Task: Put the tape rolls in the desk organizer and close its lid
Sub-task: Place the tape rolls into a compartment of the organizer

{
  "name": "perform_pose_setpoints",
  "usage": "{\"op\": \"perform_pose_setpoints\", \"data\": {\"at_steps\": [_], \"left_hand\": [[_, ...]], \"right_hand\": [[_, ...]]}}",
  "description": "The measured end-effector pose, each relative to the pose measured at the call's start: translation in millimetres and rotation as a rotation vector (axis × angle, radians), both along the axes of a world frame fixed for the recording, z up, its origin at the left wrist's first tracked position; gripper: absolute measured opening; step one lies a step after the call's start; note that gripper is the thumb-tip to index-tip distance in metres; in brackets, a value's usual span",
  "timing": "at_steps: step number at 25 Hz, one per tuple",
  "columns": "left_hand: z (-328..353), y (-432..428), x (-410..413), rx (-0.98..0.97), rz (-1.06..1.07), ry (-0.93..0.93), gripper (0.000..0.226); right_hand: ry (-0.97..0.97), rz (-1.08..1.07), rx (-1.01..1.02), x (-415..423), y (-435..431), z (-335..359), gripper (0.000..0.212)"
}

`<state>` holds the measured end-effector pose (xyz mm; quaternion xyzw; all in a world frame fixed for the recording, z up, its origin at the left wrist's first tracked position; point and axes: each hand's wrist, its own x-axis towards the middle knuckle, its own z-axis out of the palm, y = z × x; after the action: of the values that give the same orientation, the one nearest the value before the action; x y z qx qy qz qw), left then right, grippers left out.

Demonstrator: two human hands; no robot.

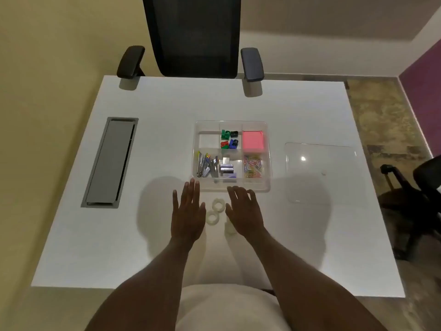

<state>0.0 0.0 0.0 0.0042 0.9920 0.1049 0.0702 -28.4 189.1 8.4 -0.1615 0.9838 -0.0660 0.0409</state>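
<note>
Two clear tape rolls lie flat on the white desk between my hands, one (218, 204) nearer the organizer and one (213, 217) closer to me. A third tape roll (230, 228) is partly hidden under my right hand. The clear desk organizer (267, 149) stands open just beyond them; its left middle compartment (208, 141) holds nothing. The clear lid (321, 173) lies flat to the right of the organizer. My left hand (188, 211) and my right hand (245, 211) hover palm down with fingers spread, holding nothing.
The organizer holds coloured sharpeners (229, 139), a pink note pad (253, 139), paper clips (253, 165) and staple items (214, 166). A grey cable hatch (109, 162) sits in the desk at left. A black office chair (193, 37) stands beyond the far edge.
</note>
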Motion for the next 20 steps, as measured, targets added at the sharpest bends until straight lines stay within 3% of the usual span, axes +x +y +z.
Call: {"op": "perform_pose_setpoints", "data": {"at_steps": [6,10,16,20], "left_hand": [[-34,-38,4,0.019,0.076,-0.147,0.065],[-48,-54,-6,0.016,0.086,-0.220,0.065],[-58,-58,-30,0.068,0.089,-0.259,0.066],[-62,-62,-44,0.113,0.121,-0.318,0.071]], "right_hand": [[-0.294,0.005,-0.018,-1,-37,-29,0.066],[-0.371,0.028,0.045,-8,-45,-41,0.075],[-0.342,0.025,0.083,-17,-50,-48,0.057],[-0.165,0.017,0.050,-21,-44,-45,0.055]]}}
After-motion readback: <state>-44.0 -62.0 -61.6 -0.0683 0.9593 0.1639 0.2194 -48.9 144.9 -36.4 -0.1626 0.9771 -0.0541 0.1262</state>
